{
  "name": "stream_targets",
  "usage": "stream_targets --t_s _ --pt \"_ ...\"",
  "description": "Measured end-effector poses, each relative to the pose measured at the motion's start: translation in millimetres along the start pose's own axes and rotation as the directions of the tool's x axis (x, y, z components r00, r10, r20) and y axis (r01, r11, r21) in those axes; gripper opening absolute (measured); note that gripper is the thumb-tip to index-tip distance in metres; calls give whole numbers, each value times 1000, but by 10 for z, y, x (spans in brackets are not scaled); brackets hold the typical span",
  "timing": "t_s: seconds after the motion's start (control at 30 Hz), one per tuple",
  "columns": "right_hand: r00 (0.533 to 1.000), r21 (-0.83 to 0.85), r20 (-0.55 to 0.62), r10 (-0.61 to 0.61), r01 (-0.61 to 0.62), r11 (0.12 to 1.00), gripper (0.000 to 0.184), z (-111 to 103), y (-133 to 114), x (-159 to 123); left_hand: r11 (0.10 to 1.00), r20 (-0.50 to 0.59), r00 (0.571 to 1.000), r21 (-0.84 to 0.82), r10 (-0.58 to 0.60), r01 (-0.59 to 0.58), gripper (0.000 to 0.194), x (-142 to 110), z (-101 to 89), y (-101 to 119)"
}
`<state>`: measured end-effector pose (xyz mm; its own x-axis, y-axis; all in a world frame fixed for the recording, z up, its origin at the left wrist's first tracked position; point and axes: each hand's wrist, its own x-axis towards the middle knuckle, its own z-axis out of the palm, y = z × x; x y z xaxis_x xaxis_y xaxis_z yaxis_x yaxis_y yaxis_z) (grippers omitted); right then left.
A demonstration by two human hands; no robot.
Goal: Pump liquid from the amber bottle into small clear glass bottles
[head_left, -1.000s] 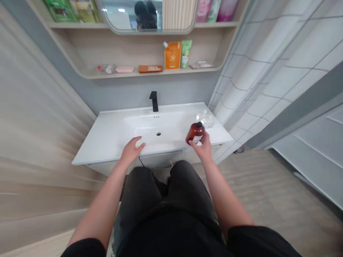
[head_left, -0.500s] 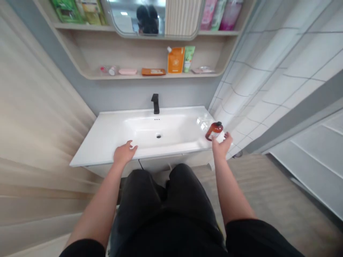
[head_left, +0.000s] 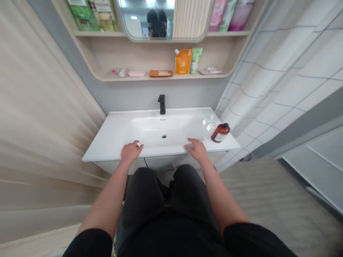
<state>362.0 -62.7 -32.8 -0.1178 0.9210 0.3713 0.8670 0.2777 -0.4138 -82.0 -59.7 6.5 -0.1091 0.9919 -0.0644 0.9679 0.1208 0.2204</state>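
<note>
Bright, even light falls from above, leaving only faint shadows. Soft glare sheens the white basin (head_left: 160, 130) and the mirror (head_left: 146, 19). The wide lens bends the frame's edges, where the wood panel (head_left: 40, 107) smears into blurry streaks.

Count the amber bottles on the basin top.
1: the amber bottle stands upright at the right end of the white basin top, beside a clear object and to the right of the right hand, not touching it. No other shows.
</note>
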Motion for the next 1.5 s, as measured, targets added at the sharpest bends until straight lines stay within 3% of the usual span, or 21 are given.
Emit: stream_targets --t_s 0.33,0.43,0.53,0.63,0.7,0.77,0.83,0.93,1.03,1.13,1.23,1.3,1.37,1.43,1.5 --pt "999 12 40 -26 25 1000 47 -64 20 -47 1000 9 1000 5 1 -1 58 -26 -38 14" --pt "987 9 90 -134 134 991 44 -183 -29 -115 1000 3 1000 15 4 -4 56 -32 -42 20" --pt "970 11 51 -237 237 972 43 -593 21 -89 1000 8 1000 18 3 -4 56 -32 -43 33" --pt "984 -100 -176 -38 20 995 44 -1254 197 205 1000 3 1000 29 6 -6 55 -28 -45 47" --pt "964 -198 -239 113 -162 967 46 -1690 349 535 999 1 1000 37 0 0 56 -27 -50 53" --pt "951 -308 -195 240 -291 906 53 -2009 493 873 999 1 1000 43 -9 9 57 -30 -57 58" --pt "933 -404 -76 351 -350 845 68 -2168 607 1122 999 3 1000 47 -17 16 58 -39 -66 64" --pt "904 -460 44 425 -360 812 80 -2138 713 1236 999 9 1000 49 -13 13 58 -57 -78 78" --pt "886 -435 73 457 -384 814 83 -1946 760 1096 999 7 1000 47 -10 10 58 -69 -83 90" --pt "883 -300 -11 470 -451 840 92 -1784 748 830 999 8 1000 51 -9 8 58 -60 -81 79" --pt "872 -11 -177 457 -466 885 111 -1718 623 514 999 12 1000 37 -18 17 57 -40 -86 54" --pt "871 218 -270 409 -359 908 114 -1686 430 283 1000 18 1000 -12 -22 23 53 -62 -102 77" --pt "894 371 -323 311 -183 911 102 -1617 123 48 989 -32 999 -147 6 -11 46 -163 -137 184" --pt "948 443 -253 192 -63 894 80 -1493 -278 -160 927 -151 985 -351 82 -131 41 -373 -195 399" --pt "993 535 -92 76 -15 845 70 -1326 -713 -302 790 -262 941 -520 214 -324 42 -672 -268 693"
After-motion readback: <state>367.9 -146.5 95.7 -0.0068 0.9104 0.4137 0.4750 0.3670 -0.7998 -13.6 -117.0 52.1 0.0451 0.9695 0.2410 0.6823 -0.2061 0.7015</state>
